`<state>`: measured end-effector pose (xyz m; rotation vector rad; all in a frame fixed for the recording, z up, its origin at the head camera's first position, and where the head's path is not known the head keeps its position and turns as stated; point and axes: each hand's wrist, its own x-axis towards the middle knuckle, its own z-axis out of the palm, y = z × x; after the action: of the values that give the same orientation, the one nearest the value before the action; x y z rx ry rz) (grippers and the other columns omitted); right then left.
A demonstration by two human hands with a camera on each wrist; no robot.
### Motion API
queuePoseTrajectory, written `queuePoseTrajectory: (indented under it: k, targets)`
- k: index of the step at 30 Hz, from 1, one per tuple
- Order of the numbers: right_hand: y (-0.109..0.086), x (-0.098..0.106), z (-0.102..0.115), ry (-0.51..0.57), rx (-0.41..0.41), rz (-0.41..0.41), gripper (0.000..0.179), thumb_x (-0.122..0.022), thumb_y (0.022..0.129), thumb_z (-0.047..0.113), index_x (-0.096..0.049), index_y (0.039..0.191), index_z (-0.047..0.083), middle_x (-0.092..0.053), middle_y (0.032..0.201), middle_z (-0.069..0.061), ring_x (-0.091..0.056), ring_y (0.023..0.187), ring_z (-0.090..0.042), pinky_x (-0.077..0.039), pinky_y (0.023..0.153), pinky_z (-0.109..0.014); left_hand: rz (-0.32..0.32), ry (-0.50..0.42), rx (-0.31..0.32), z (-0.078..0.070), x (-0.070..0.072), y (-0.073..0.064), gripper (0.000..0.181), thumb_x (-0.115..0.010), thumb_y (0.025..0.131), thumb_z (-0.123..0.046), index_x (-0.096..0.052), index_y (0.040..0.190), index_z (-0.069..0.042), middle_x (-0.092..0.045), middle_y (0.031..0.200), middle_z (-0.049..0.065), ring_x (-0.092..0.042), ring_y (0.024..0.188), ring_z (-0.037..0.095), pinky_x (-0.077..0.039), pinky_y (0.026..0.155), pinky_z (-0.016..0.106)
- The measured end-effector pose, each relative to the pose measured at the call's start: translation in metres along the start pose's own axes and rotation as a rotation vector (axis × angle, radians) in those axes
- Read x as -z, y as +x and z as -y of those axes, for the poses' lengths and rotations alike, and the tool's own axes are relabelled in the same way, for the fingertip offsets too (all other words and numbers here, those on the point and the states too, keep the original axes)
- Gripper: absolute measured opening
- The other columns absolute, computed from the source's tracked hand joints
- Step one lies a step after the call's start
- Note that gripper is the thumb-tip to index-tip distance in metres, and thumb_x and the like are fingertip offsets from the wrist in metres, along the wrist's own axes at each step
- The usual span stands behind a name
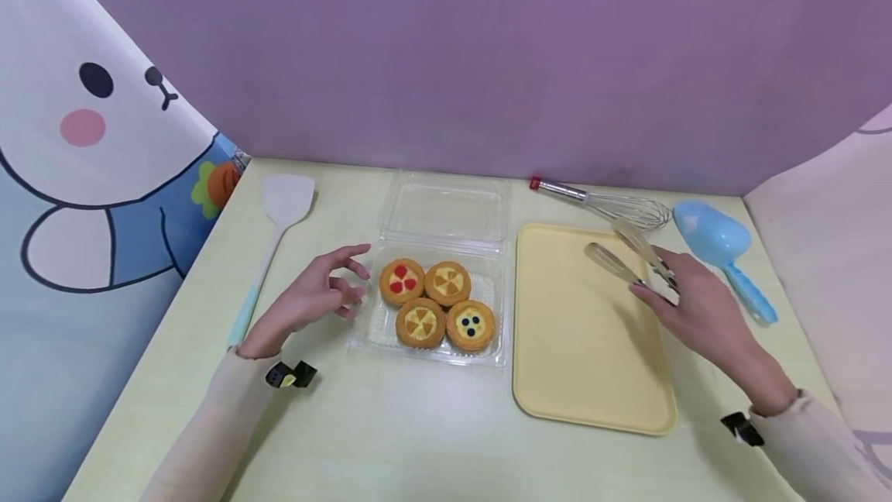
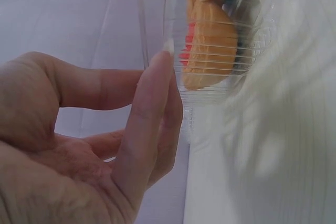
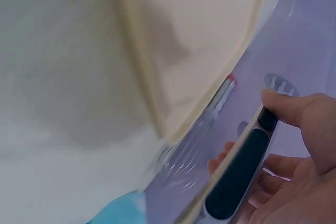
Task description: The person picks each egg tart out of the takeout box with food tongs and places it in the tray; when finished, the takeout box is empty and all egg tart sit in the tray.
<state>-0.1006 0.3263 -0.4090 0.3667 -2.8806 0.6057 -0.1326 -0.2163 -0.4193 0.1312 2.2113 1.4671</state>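
My right hand [image 1: 707,316] grips a pair of food tongs [image 1: 630,250] with beige tips, held over the right side of a yellow tray [image 1: 585,347]. The tips stand apart with nothing between them. In the right wrist view, the thumb lies on the tongs' dark handle [image 3: 239,174]. My left hand [image 1: 313,293], fingers loosely bent, is at the left wall of a clear plastic box [image 1: 498,347]; whether a fingertip touches it I cannot tell. Inside sit several small tarts, among them a red-topped tart [image 1: 402,282] and a blueberry tart [image 1: 471,325].
The box's clear lid [image 1: 446,209] lies folded open toward the purple wall. A white spatula [image 1: 287,200] with a mint handle lies at left. Behind the tray is a whisk [image 1: 620,206], and a blue scoop [image 1: 714,235] lies at the far right.
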Motion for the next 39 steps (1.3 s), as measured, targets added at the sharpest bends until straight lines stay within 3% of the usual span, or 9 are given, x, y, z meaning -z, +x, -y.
queuePoseTrajectory:
  k: [13,20,25,31,39]
  targets:
    - [0.050,-0.019,0.077,-0.017,0.221,0.064,0.068,-0.079,0.094,0.027,-0.051,0.151,0.003,-0.066,0.124,-0.019,-0.062,0.114,-0.041,-0.057,0.078,-0.059,-0.012,-0.008,-0.001,0.001,-0.002,0.000,0.082,-0.057,0.092,0.014,-0.027,0.165,-0.007,-0.051,0.131,0.027,-0.066,0.080,0.020,-0.064,0.068,0.032]
    - [0.071,-0.025,0.109,-0.017,0.345,0.140,0.068,-0.078,0.095,0.030,-0.050,0.153,0.008,-0.067,0.119,-0.011,-0.064,0.105,-0.031,-0.057,0.072,-0.047,-0.022,0.005,0.003,-0.001,-0.003,-0.002,0.083,-0.054,0.090,0.016,-0.028,0.165,-0.009,-0.052,0.130,0.026,-0.064,0.078,0.021,-0.063,0.066,0.031]
    - [0.084,-0.028,0.128,-0.042,0.469,0.217,0.068,-0.082,0.091,0.027,-0.054,0.150,0.010,-0.068,0.119,-0.009,-0.064,0.100,-0.027,-0.059,0.074,-0.045,-0.026,0.005,0.014,-0.004,-0.003,-0.002,0.083,-0.051,0.089,0.016,-0.030,0.164,-0.010,-0.051,0.128,0.027,-0.063,0.078,0.020,-0.061,0.064,0.028]
    - [0.094,-0.033,0.144,-0.072,0.599,0.307,0.068,-0.085,0.087,0.024,-0.057,0.148,0.012,-0.069,0.126,-0.005,-0.064,0.107,-0.024,-0.059,0.086,-0.041,-0.019,0.001,0.020,-0.008,-0.005,0.001,0.084,-0.052,0.088,0.017,-0.030,0.164,-0.010,-0.052,0.127,0.026,-0.063,0.079,0.020,-0.060,0.064,0.027]
    - [0.106,-0.041,0.170,-0.119,0.771,0.389,0.068,-0.088,0.083,0.026,-0.062,0.144,0.016,-0.070,0.123,-0.004,-0.064,0.108,-0.023,-0.059,0.087,-0.041,-0.029,0.006,0.035,-0.006,-0.003,-0.002,0.085,-0.052,0.086,0.019,-0.030,0.164,-0.009,-0.053,0.125,0.025,-0.062,0.079,0.022,-0.060,0.064,0.028]
